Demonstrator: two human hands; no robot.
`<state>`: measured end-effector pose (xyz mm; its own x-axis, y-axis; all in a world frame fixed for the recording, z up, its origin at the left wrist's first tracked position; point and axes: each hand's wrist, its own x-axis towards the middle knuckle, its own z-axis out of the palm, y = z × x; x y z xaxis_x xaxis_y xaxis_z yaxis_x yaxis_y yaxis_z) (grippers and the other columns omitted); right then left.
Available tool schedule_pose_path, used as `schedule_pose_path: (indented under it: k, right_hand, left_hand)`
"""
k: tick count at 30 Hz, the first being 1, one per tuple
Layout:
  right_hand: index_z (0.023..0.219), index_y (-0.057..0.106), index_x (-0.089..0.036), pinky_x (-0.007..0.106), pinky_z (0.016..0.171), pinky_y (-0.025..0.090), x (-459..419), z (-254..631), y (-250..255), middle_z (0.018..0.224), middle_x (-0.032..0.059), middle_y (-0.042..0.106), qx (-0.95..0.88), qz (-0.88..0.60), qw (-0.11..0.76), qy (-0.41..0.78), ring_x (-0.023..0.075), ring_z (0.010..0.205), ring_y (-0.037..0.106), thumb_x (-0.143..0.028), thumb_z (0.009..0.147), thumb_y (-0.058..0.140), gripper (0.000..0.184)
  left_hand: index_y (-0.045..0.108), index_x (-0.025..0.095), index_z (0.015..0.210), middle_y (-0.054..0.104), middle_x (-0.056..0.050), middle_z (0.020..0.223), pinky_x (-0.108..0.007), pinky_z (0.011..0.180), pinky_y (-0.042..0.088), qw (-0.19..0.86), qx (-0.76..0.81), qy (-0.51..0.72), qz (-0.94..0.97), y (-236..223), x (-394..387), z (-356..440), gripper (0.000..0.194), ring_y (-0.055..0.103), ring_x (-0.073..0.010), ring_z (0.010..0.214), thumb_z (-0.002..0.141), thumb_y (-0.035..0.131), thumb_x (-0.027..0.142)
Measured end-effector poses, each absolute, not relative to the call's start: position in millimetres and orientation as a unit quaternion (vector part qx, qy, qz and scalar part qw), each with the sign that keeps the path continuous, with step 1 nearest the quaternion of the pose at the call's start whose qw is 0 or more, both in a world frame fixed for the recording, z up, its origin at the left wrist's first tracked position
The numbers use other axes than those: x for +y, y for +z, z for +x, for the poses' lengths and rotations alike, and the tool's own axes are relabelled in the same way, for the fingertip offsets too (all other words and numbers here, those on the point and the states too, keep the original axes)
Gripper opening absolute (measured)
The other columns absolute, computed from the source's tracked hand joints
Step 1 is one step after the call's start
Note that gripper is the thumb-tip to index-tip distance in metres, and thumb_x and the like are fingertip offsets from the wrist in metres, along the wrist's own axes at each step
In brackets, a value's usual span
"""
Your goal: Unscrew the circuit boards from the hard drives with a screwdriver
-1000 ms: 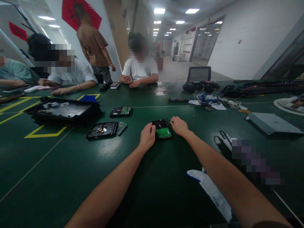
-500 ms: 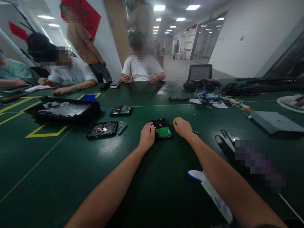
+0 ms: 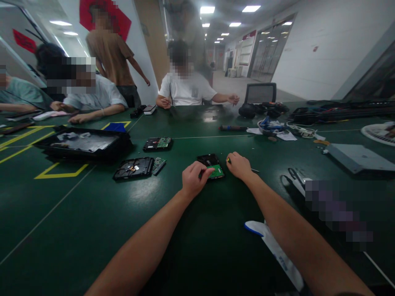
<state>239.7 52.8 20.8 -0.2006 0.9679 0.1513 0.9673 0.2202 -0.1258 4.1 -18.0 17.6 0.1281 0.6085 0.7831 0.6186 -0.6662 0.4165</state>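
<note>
A black hard drive (image 3: pixel 210 158) with a green circuit board (image 3: pixel 217 171) lies flat on the table in front of me. My left hand (image 3: pixel 194 179) is at its left edge, covering part of it; the thumb reaches over the board, apart from the bent fingers. I cannot see whether the thumb touches the board. Just right of the drive, my right hand (image 3: pixel 239 166) is closed around a small screwdriver (image 3: pixel 254 170). A bit of its yellow and black handle shows at the fingers, and its thin shaft sticks out on the right.
Left of the drive lie another hard drive (image 3: pixel 158 143), an opened drive casing (image 3: pixel 132 168), a loose circuit board (image 3: pixel 159 165) and a black tray (image 3: pixel 83 142). On the right are a white glove (image 3: pixel 282 257), a grey metal box (image 3: pixel 361 158) and a dark-handled tool (image 3: pixel 233 128). Several people are opposite.
My left hand has shifted slightly right, its thumb now spread over the drive's board. My right hand has barely moved. Across the table, a person has stretched an arm out sideways; another has turned while standing.
</note>
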Motion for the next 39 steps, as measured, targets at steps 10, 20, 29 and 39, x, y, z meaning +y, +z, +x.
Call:
schedule_pose_path:
  k: [10,20,29,39]
  right_hand:
    - [0.115,0.066,-0.019,0.037,0.077,0.050,48.4,240.4,25.9,0.120,0.0158,0.064,-0.773,-0.628,0.094,0.003,0.0274,0.094,0.067,-0.034,0.102,0.050,0.026]
    - [0.118,0.064,-0.019,0.036,0.076,0.051,47.8,239.2,25.6,0.122,0.0144,0.063,-0.770,-0.634,0.073,-0.012,0.0264,0.096,0.067,-0.034,0.103,0.050,0.026]
    - [0.117,0.065,-0.019,0.033,0.074,0.049,48.2,238.1,25.1,0.121,0.0136,0.064,-0.776,-0.625,0.084,-0.002,0.0242,0.095,0.066,-0.034,0.103,0.052,0.025]
    - [0.112,0.066,-0.021,0.032,0.071,0.047,49.0,238.7,21.3,0.117,0.0105,0.065,-0.798,-0.593,0.104,-0.012,0.0226,0.091,0.064,-0.035,0.102,0.052,0.023]
  left_hand:
    - [0.060,0.025,0.073,0.068,-0.001,0.071,-0.032,0.062,0.047,0.142,-0.293,-0.433,-0.841,24.6,-32.3,12.5,0.032,0.062,-0.0160,0.063,0.097,0.069,0.044]
    - [0.066,0.021,0.090,0.073,-0.003,0.085,-0.030,0.072,0.053,0.106,-0.324,-0.517,-0.785,19.4,-20.3,11.2,0.015,0.069,-0.0164,0.076,0.099,0.069,0.033]
    - [0.068,0.021,0.108,0.076,-0.002,0.087,-0.026,0.070,0.054,-0.103,-0.502,-0.534,-0.672,8.3,-6.9,-2.5,0.027,0.072,-0.0143,0.069,0.108,0.047,0.037]
    - [0.053,0.024,0.071,0.063,0.000,0.065,-0.027,0.062,0.038,-0.089,-0.604,-0.454,-0.649,12.1,-9.5,-4.0,0.043,0.060,-0.0159,0.060,0.105,0.045,0.049]
